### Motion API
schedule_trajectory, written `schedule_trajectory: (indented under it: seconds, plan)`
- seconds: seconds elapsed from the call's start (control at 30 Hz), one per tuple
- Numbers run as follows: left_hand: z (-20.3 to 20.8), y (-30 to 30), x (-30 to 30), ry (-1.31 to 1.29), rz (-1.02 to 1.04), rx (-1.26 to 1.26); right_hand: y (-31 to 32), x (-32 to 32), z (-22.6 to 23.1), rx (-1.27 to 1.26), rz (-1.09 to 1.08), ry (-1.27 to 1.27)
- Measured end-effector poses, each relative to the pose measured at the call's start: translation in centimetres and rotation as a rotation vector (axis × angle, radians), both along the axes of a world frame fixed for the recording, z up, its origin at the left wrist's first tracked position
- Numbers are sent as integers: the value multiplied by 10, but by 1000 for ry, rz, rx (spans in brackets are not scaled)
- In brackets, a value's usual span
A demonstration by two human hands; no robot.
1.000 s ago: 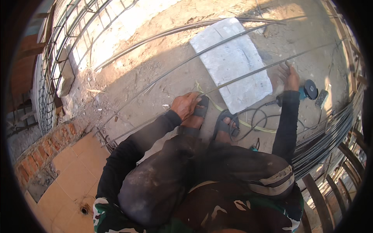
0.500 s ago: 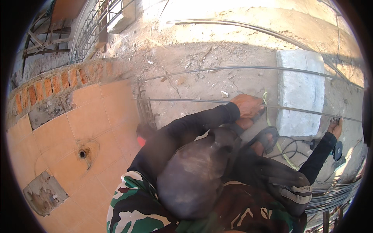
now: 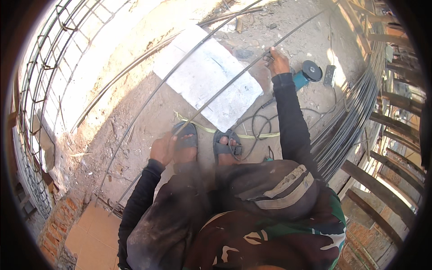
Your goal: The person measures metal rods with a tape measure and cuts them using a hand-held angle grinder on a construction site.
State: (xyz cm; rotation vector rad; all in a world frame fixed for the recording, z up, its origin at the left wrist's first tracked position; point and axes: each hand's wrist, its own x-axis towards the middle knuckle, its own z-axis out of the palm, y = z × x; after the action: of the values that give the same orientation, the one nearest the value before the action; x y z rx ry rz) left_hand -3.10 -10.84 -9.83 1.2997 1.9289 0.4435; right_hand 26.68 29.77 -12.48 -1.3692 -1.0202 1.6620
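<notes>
A long steel rebar rod [image 3: 225, 85] slants across a white block [image 3: 238, 101] in front of my feet. My left hand [image 3: 163, 149] is closed around the rod near my left sandal [image 3: 186, 140]. Farther up and to the right, my right hand [image 3: 279, 61] grips the same rod with bent fingers, just past the block's edge. A second rod [image 3: 166, 76] crosses the block's far-left part, apart from both hands. Right beside my right hand, an angle grinder [image 3: 302, 80] with a dark disc lies on the ground.
A bundle of thin rods [image 3: 344, 121] lies to the right, next to wooden planks [image 3: 373, 189]. Black cord [image 3: 258, 123] and a yellowish strap [image 3: 256, 135] run by my right sandal [image 3: 225, 145]. A tied rebar cage [image 3: 33, 103] stands at the left, above orange tiles [image 3: 96, 229].
My view has swung to the right, bringing the grinder and rod bundle further in. My left hand still holds the rod; my right hand now shows plainly on it beyond the block.
</notes>
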Motion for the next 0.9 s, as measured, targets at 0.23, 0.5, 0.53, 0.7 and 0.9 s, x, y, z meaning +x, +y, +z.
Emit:
schedule_trajectory:
  seconds: [0.23, 0.5, 0.53, 0.7, 0.9]
  plan:
    - [3, 8, 9, -14, -17, 48, -14, 5, 9, 57, -29, -145]
    - [13, 7, 1, -52, -32, 25, -124, -4, 45, 816, 112, -928]
    - [12, 7, 2, -66, -25, 20, -150, -13, 51, 899, 140, -907]
    - [24, 16, 1, -59, -36, -23, -260, -40, 34, 976, 532, -783]
    - [37, 21, -11, -48, -37, -42, -247, -28, 12, 1096, 586, -877]
